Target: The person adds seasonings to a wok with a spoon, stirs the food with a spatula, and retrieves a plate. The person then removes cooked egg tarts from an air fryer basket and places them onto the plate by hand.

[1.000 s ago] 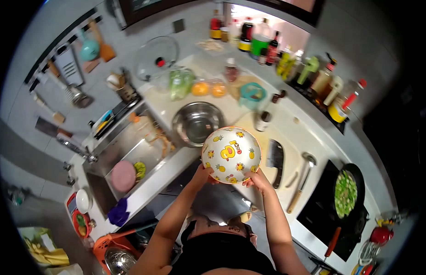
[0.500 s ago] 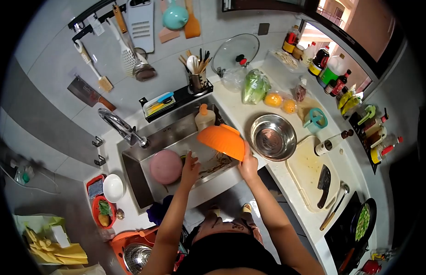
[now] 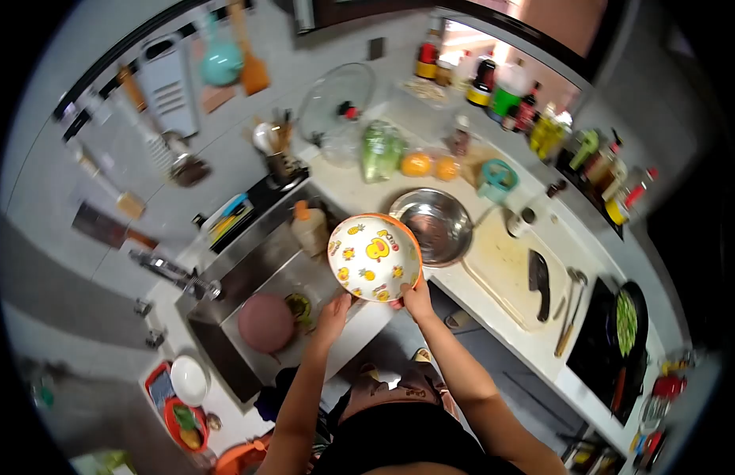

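A white bowl [image 3: 375,257] with a duck and fruit pattern inside and an orange rim is held over the front edge of the sink, its inside facing me. My right hand [image 3: 416,302] grips its lower right rim, thumb on the inside. At the lower left rim is my left hand [image 3: 333,317], its fingers close together; the fingertips are partly hidden, and I cannot tell if they touch the bowl. Beneath, in the metal sink [image 3: 249,269], lie a pink round item [image 3: 266,323] and some green peel [image 3: 299,305].
Right of the bowl stands a steel basin [image 3: 435,227], then a cutting board [image 3: 494,273] with a cleaver [image 3: 538,285] on it. A pan [image 3: 627,321] of chopped greens sits on the stove. The faucet [image 3: 178,273] reaches over the sink's left side.
The bowl has turned from its orange outside to its patterned inside facing me. My left hand has moved from over the sink to the bowl's lower left. The view has shifted.
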The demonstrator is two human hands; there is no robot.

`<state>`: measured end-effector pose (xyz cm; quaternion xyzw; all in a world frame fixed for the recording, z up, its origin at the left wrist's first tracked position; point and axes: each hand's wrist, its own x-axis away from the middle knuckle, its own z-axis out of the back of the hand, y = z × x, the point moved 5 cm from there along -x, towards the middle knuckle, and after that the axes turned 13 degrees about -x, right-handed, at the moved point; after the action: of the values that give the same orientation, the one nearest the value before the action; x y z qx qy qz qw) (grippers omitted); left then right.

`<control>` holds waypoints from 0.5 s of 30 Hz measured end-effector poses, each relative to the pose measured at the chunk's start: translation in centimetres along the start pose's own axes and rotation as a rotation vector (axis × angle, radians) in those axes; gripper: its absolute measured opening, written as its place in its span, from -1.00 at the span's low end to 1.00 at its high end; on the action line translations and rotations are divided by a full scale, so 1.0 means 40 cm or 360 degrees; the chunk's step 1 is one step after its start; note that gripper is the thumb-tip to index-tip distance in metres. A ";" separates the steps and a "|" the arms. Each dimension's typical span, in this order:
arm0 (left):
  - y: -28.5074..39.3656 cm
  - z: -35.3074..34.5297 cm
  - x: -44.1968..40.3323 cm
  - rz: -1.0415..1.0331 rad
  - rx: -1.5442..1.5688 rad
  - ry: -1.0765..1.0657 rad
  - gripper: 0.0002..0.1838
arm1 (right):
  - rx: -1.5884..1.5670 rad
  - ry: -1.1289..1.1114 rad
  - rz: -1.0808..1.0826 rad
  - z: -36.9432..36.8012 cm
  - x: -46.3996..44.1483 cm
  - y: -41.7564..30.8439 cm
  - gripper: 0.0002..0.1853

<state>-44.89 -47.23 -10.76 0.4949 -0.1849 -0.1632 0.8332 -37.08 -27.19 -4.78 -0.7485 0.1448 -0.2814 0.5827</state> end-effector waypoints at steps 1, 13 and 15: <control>0.047 -0.046 -0.002 -0.0047 0.0196 -0.0040 -0.50 | -0.0294 0.0024 -0.0081 0.036 0.017 0.006 -0.56; 0.414 -0.670 0.055 -0.0096 0.0769 -0.0935 -0.60 | -0.0787 0.0430 -0.0228 0.663 0.301 -0.065 -0.57; 0.452 -0.772 0.080 -0.0040 0.0822 -0.0962 -0.63 | -0.0636 0.0626 -0.0058 0.836 0.338 -0.039 -0.54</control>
<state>-25.97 -16.81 -7.96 0.6200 -0.4507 -0.2597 0.5874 -6.72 -7.66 -5.31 -0.7821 0.2944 -0.3975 0.3791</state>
